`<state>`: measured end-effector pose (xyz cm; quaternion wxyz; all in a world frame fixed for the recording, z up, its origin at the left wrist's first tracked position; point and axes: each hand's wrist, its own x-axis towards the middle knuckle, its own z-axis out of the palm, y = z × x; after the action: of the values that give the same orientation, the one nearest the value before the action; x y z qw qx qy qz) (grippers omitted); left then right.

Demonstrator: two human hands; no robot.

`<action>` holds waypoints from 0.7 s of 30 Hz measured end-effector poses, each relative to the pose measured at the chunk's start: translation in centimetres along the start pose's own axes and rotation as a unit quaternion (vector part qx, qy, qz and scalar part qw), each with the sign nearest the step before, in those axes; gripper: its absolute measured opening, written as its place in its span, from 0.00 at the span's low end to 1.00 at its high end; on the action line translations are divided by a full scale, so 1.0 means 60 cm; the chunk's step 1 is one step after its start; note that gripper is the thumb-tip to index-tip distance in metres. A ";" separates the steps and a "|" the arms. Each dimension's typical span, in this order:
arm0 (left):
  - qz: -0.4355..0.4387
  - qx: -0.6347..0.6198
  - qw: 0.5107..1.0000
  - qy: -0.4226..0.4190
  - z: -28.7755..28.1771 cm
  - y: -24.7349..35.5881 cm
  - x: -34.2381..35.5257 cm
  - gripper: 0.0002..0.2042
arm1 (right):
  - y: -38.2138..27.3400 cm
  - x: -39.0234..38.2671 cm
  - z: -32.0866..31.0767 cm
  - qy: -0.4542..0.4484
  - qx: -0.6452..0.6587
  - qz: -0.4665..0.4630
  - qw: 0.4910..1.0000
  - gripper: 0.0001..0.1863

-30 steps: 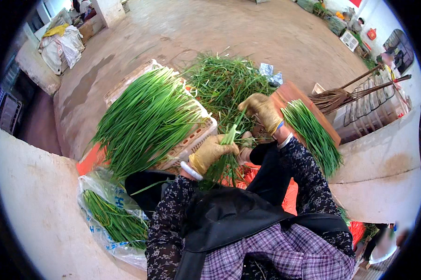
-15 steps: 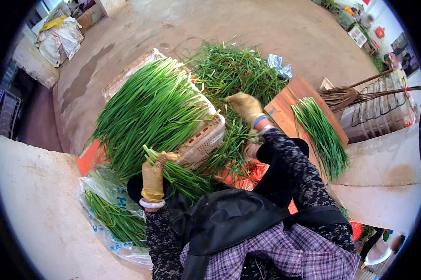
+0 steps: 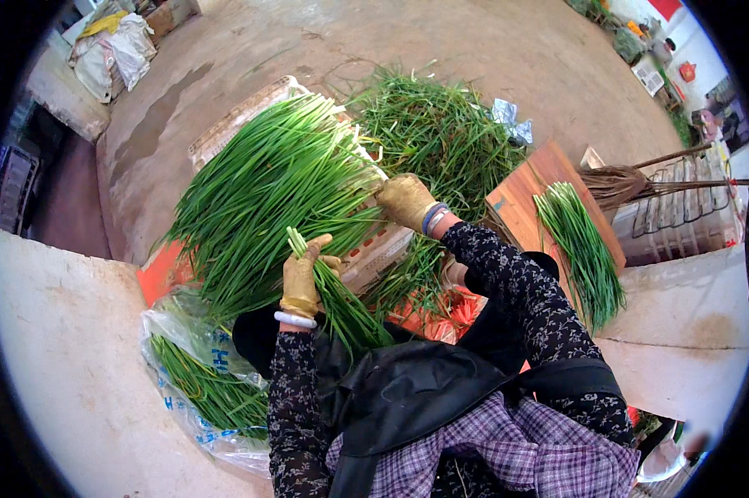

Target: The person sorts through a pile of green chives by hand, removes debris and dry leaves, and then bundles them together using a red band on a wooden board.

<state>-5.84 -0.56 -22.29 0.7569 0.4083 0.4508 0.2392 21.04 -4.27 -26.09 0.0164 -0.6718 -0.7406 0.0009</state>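
Under the head camera, the person's gloved left hand (image 3: 302, 278) has its grip closed around a small bunch (image 3: 350, 315) of green stalks; the pale ends stick up above the fingers, and the leaves hang toward the black apron (image 3: 416, 373). The right hand (image 3: 406, 202), gloved also, is at the edge of the big pile (image 3: 267, 191) lying across a crate (image 3: 374, 261); from where I stand, I cannot tell if its grip is open or pinching a stalk.

What could go wrong, I think: if the left grip becomes loose, thin stalks may slip out and mix with the messy heap (image 3: 441, 137) of leaves. If the right hand pulls too strongly, stalks lying close together might come along or bend. The pile also hangs over the crate's side, so a push could make it slide.

The stalks look slim and smooth. The crate is pale plastic with holes; the wooden board (image 3: 511, 199) at right is flat, reddish-brown, and carries another neat bunch (image 3: 583, 253). The plastic bag (image 3: 238, 452) at left is clear and wrinkled.
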 end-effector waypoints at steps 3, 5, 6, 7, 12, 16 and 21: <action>0.007 -0.013 1.000 -0.009 -0.008 -0.001 0.029 0.19 | -0.022 0.003 -0.018 0.001 -0.113 0.006 0.994 0.07; 0.013 -0.009 1.000 0.007 -0.016 0.001 0.044 0.19 | -0.009 0.013 -0.027 -0.006 -0.061 -0.025 0.998 0.06; 0.015 -0.009 1.000 0.018 -0.019 0.007 0.052 0.19 | 0.001 0.017 -0.034 -0.010 -0.035 -0.041 0.998 0.06; 0.018 -0.009 0.999 0.028 -0.024 0.014 0.061 0.18 | 0.022 0.020 -0.047 -0.035 0.021 -0.032 0.999 0.08; 0.028 -0.021 0.998 0.053 -0.093 0.028 0.089 0.18 | 0.085 0.022 -0.166 -0.064 0.236 -0.008 0.970 0.16; 0.037 -0.031 0.998 0.029 -0.104 0.018 0.096 0.19 | 0.082 0.014 -0.212 -0.108 0.410 0.059 0.904 0.17; 0.057 -0.008 0.997 0.046 -0.109 0.024 0.061 0.17 | 0.115 -0.038 -0.293 -0.022 0.556 0.096 0.826 0.16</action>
<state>-9.82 5.55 -24.59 0.7235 0.4159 0.4593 0.3043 28.59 -6.26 -8.71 0.3702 -0.6164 -0.5470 0.4287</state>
